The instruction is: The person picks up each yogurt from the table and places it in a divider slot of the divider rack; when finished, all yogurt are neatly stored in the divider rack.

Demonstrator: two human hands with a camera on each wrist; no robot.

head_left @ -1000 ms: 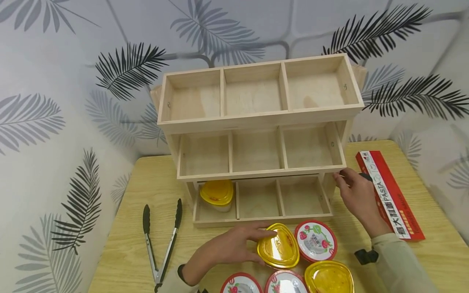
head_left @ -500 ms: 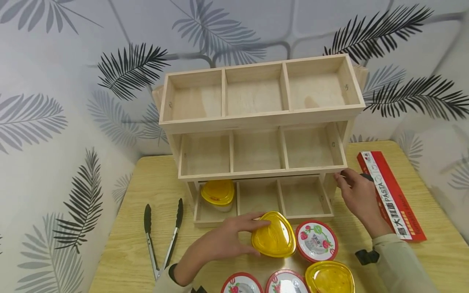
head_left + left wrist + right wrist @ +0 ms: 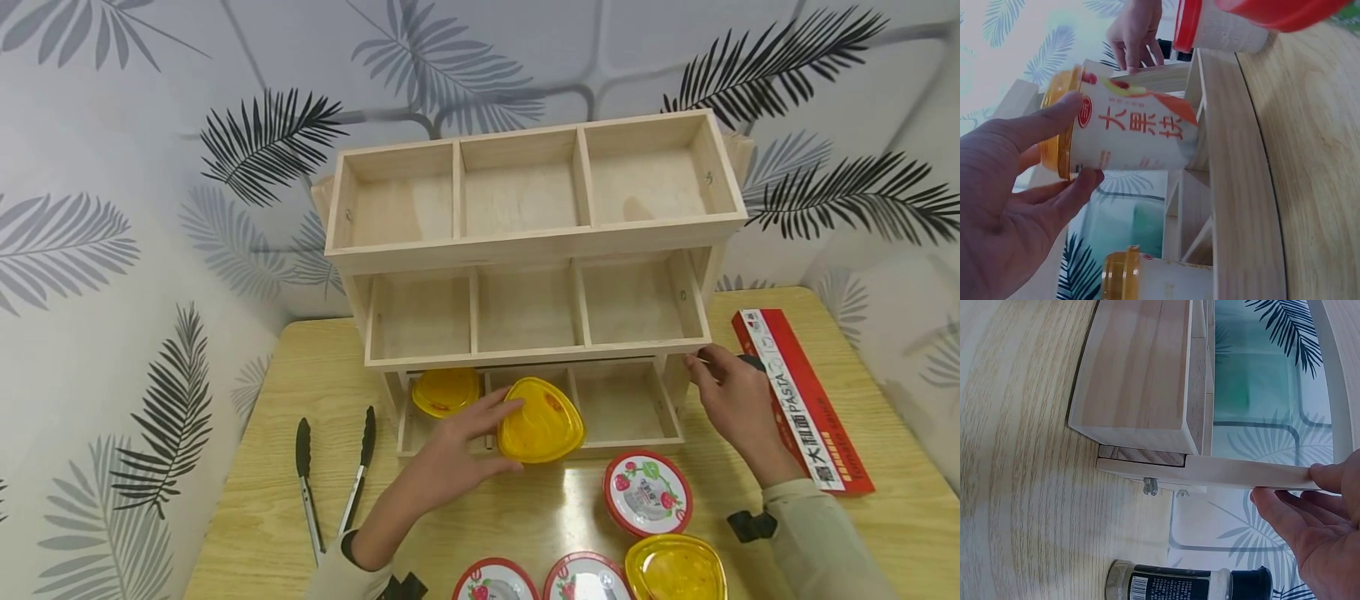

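The bench (image 3: 307,371) bears a rack (image 3: 525,243); the right hand's (image 3: 738,408) fingers pinch its side panel (image 3: 1241,473), the left hand's (image 3: 450,458) a yogurt-style cup (image 3: 1138,140) over its bottom tray (image 3: 637,444); held lid-high, that could slip.

Three cups (image 3: 588,581) cut by the head view's bottom edge
There too, the left sleeve (image 3: 350,579) covers the lower end of the tongs (image 3: 304,475), the sides of the held cup (image 3: 542,421) are hidden beneath its lid, and the left hand (image 3: 453,456) blocks the body of a yellow-lidded cup (image 3: 446,392). In the right wrist view, the right hand (image 3: 1322,540) runs off the edge, and the jar (image 3: 1188,585) is cropped below, its small label print unreadable.
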